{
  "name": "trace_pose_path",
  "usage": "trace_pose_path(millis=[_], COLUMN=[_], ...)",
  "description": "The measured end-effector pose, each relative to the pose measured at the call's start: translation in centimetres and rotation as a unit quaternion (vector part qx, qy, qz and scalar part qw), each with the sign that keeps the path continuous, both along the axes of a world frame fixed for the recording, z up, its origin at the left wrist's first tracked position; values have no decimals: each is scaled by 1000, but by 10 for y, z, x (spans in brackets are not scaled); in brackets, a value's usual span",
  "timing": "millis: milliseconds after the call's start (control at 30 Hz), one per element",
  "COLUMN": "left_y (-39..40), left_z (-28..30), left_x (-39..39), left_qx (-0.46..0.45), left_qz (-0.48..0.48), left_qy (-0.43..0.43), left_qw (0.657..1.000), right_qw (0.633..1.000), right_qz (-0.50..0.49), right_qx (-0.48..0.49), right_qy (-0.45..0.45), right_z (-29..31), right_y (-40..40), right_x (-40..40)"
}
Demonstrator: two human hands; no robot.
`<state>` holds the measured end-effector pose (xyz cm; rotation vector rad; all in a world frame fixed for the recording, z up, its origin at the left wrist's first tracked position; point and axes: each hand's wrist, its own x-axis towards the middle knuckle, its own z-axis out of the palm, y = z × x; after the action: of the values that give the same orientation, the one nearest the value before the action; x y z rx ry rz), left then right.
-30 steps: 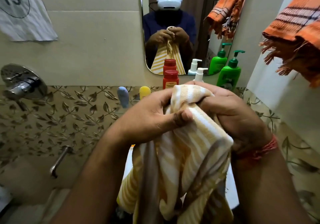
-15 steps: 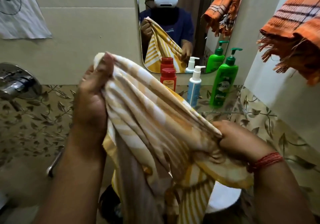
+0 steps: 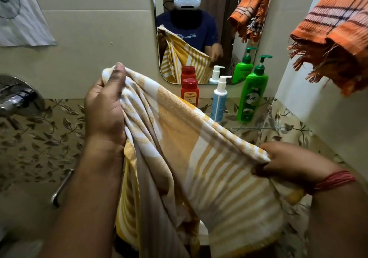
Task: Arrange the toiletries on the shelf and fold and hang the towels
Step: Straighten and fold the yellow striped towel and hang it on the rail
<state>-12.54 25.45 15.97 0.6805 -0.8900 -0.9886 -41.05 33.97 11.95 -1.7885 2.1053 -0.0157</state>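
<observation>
Two hands: both on one yellow-and-white striped cotton towel (image 3: 191,158), spread apart now where a second ago they were bunched together; reads as unfolding to find edges before a fold.
Towel: stretched diagonally between the hands, rest hanging below.
Left hand (image 3: 105,108): raised, pinching a top corner.
Right hand (image 3: 290,162): lower, gripping the far edge.
Orange plaid fringed towel (image 3: 334,28): already hung, upper right.
Green pump bottle (image 3: 253,92): on the shelf behind.
</observation>
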Motion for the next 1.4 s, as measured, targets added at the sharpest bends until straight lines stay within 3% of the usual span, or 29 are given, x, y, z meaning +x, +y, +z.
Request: trace_pose_path(millis=[200, 367, 467, 567, 633, 733, 900, 933, 1000, 1067, 1100, 1167, 1300, 1400], left_y=[-10, -11, -9, -5, -1, 5, 22, 28, 38, 46, 48, 51, 54, 58], left_z=[-13, -21, -23, -24, -25, -27, -29, -27, -26, -25, -26, -26, -25, -22], left_x=[0, -4, -6, -10, -13, -17, -27, -28, -28, -28, -28, -29, -26, -24], left_qx=[31, 50, 51, 57, 59, 68, 44, 37, 13, -10, -12, -24, -52, -90], left_qz=[22, 24, 27, 26, 12, -26, -125, -146, -195, -270, -301, -340, -318, -207], left_qy=[-2, -27, -44, -57, -62, -85, -196, -226, -285, -312, -319, -340, -392, -427], left_qw=[999, 998, 997, 996, 996, 994, 972, 963, 939, 911, 899, 876, 862, 875], right_qw=[998, 998, 990, 971, 947, 869, 733, 726, 767, 837, 855, 853, 823, 843], right_qz=[-23, 22, 57, 70, 82, 109, 203, 226, 237, 224, 226, 246, 200, 165], right_qx=[-49, -62, -115, -139, -156, -171, -62, -67, -137, -297, -367, -436, -474, -437], right_qy=[13, -4, -59, -184, -270, -452, -646, -646, -580, -401, -288, -145, -239, -267], right_z=[9, 15, 19, 24, 27, 25, 18, 18, 18, 22, 26, 33, 35, 24], right_y=[10, 15, 19, 25, 27, 26, 28, 29, 29, 31, 33, 39, 44, 36], right_x=[-10, 3, 14, 27, 37, 48, 65, 69, 75, 79, 81, 82, 98, 101])
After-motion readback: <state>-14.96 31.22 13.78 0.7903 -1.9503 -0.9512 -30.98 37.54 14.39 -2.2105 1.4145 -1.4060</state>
